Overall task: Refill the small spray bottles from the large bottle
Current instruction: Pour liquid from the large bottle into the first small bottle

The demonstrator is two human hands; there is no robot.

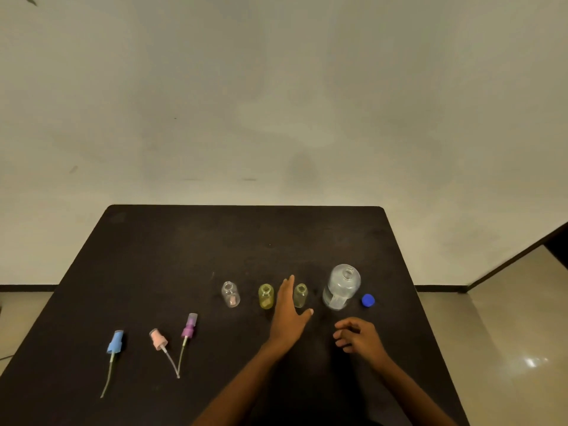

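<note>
Small spray bottles (266,296), round-shouldered and transparent, stand uncapped in a row left of the large bottle (341,287) on a matte black tabletop (184,256): a pale yellow bottle (300,295) nearest it, then a yellow bottle, then a clear bottle (230,294). The large bottle is clear, domed and open-mouthed, and its blue ribbed cap (368,300) lies just to its right. The left hand (289,315) lies between the two yellow bottles, fingers straight and thumb spread. The right hand (358,335), in front of the large bottle, is loosely curled and holds nothing. Far left of the large bottle lie a blue spray head (115,342), a pink spray head (158,339) and a purple spray head (189,325), each trailing a thin tube.
</note>
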